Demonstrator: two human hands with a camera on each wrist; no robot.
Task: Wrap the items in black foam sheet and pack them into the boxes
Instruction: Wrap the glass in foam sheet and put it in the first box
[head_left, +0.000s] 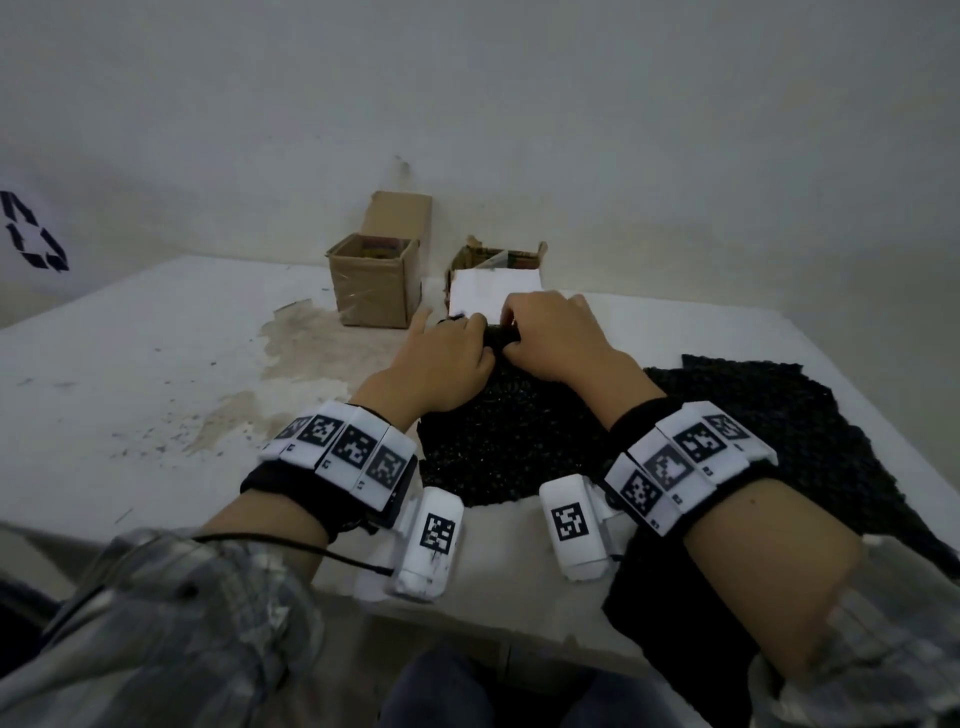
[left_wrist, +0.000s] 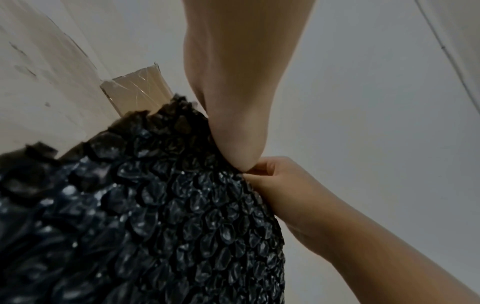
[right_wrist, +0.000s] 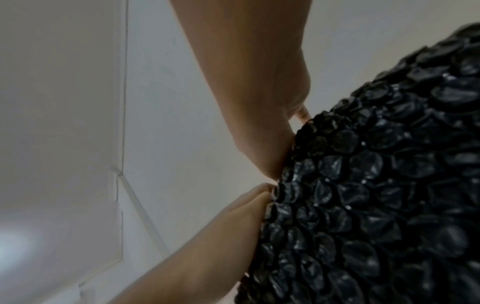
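A black bubbled foam sheet (head_left: 493, 441) lies on the white table (head_left: 156, 364) in front of me. Both hands meet at its far edge, where it is bunched into a dark roll. My left hand (head_left: 457, 345) grips the roll's left part, fingers curled over it. Touching it on the right, my right hand (head_left: 540, 325) grips the same roll. In the left wrist view the left hand (left_wrist: 233, 123) presses into the sheet (left_wrist: 155, 205) and the right hand (left_wrist: 280, 181) pinches its edge. The right wrist view shows the right hand (right_wrist: 265, 115) against the sheet (right_wrist: 376, 185). Whatever is inside the roll is hidden.
A brown cardboard box (head_left: 374, 283) with its flap up stands at the back, left of my hands. A second, torn box (head_left: 498, 257) stands behind a white block (head_left: 488, 293) just beyond my fingers. More black sheets (head_left: 789, 415) lie on the right. A stain (head_left: 311, 343) marks the table.
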